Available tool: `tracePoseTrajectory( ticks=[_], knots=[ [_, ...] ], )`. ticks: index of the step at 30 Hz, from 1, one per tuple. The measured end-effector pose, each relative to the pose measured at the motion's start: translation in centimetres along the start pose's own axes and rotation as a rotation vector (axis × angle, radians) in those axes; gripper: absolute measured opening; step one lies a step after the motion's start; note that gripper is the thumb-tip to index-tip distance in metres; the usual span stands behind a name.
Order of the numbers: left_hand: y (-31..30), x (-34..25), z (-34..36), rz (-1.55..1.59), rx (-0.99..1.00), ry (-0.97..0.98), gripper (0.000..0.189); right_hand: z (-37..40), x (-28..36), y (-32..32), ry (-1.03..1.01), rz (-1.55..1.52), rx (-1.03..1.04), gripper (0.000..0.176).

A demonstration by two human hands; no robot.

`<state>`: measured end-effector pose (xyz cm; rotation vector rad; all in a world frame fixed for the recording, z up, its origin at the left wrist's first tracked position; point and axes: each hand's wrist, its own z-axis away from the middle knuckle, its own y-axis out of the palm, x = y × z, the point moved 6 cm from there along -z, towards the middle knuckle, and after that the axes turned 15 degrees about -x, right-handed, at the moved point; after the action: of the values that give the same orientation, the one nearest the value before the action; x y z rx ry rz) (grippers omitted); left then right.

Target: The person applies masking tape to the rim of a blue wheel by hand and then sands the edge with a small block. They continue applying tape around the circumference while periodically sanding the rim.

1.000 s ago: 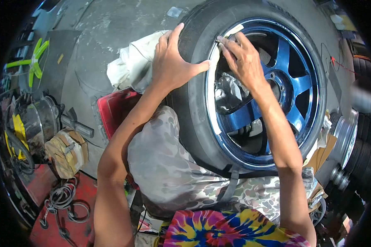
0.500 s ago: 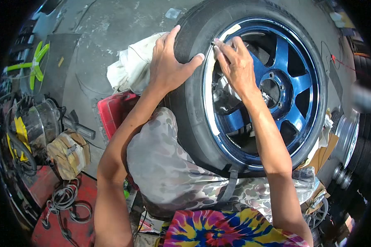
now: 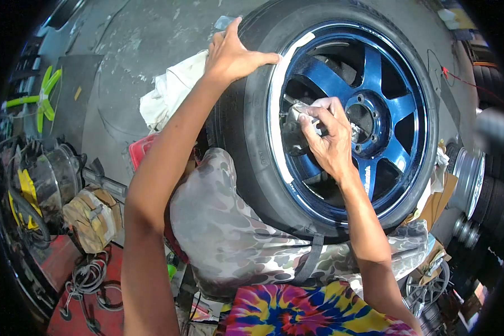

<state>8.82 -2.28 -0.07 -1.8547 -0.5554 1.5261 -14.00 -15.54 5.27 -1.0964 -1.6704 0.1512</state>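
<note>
Left hand (image 3: 235,53) lies spread flat on the tyre (image 3: 246,145), holding nothing; right hand (image 3: 329,140) has its grip pinched on a white wad (image 3: 295,112) between the blue rim (image 3: 400,151) spokes; white tape (image 3: 273,112) lines the rim's near edge; a cloth (image 3: 171,92) lies behind the tyre.

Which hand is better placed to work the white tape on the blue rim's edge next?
Right, probably: the right hand is in front of the blue rim, pinching a whitish piece close to the white tape. The left hand lies spread on the tyre, seemingly steadying it.
</note>
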Motion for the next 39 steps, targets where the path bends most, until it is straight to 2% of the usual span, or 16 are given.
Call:
tracePoseTrajectory(
  ticks=[3, 5, 12, 15, 17, 18, 20, 21, 23, 25, 27, 28, 30, 33, 37, 39],
  knots=[
    [0.6, -0.2, -0.8, -0.020, 0.018, 0.016, 0.137, -0.1, 0.3, -0.3, -0.003, 0.019, -0.075, 0.016],
    [0.5, -0.3, -0.6, -0.026, 0.019, 0.017, 0.138, 0.0, -0.3, 0.0, 0.132, -0.027, -0.029, 0.015],
    [-2.2, 1.4, 4.5, 0.017, 0.033, 0.038, 0.136, -1.2, 0.2, 0.7, 0.049, 0.038, -0.067, 0.018],
    [-2.8, 1.9, 6.5, 0.062, 0.047, -0.022, 0.141, -1.2, -0.1, 1.2, 0.109, -0.059, -0.135, 0.018],
    [-2.7, 1.9, 6.3, 0.056, 0.041, -0.027, 0.141, -0.6, -1.8, 2.2, 0.408, -0.145, -0.040, 0.021],
    [-2.7, 1.9, 6.1, 0.048, 0.036, -0.032, 0.140, -0.6, -2.1, 2.5, 0.406, -0.144, -0.037, 0.021],
    [-2.3, 1.9, 5.2, 0.040, 0.016, -0.021, 0.140, -0.9, -1.5, 2.8, 0.338, -0.404, -0.124, 0.023],
    [-2.1, 1.7, 4.6, 0.032, -0.003, -0.008, 0.140, -0.8, -1.4, 2.8, 0.338, -0.403, -0.124, 0.023],
    [-1.9, 0.9, 3.4, -0.001, -0.001, -0.031, 0.139, -0.4, -1.3, 3.1, 0.532, -0.489, -0.040, 0.022],
    [-1.4, 0.6, 2.5, -0.034, -0.002, -0.053, 0.137, -0.3, -1.6, 3.1, 0.498, -0.374, -0.033, 0.022],
    [-0.9, 0.4, 2.2, -0.026, -0.053, 0.019, 0.129, -0.3, -1.9, 3.2, 0.447, -0.238, -0.039, 0.021],
    [-0.8, 0.4, 2.3, -0.028, -0.055, 0.019, 0.129, -0.4, -1.9, 3.4, 0.445, -0.240, -0.039, 0.021],
    [-1.1, 0.3, 2.5, 0.032, -0.141, 0.024, 0.115, -0.1, -2.3, 3.8, 0.531, -0.258, -0.057, 0.019],
    [-1.3, 0.2, 2.6, 0.060, -0.168, -0.005, 0.103, -0.3, -2.7, 4.7, 0.518, -0.333, -0.091, 0.018],
    [-1.3, 0.2, 2.6, 0.077, -0.188, -0.011, 0.100, -1.3, -1.9, 4.4, 0.525, -0.251, -0.068, 0.019],
    [-1.3, 0.2, 2.6, 0.055, -0.201, -0.007, 0.099, -1.7, -1.8, 4.7, 0.631, -0.407, -0.115, 0.022]
  ],
)
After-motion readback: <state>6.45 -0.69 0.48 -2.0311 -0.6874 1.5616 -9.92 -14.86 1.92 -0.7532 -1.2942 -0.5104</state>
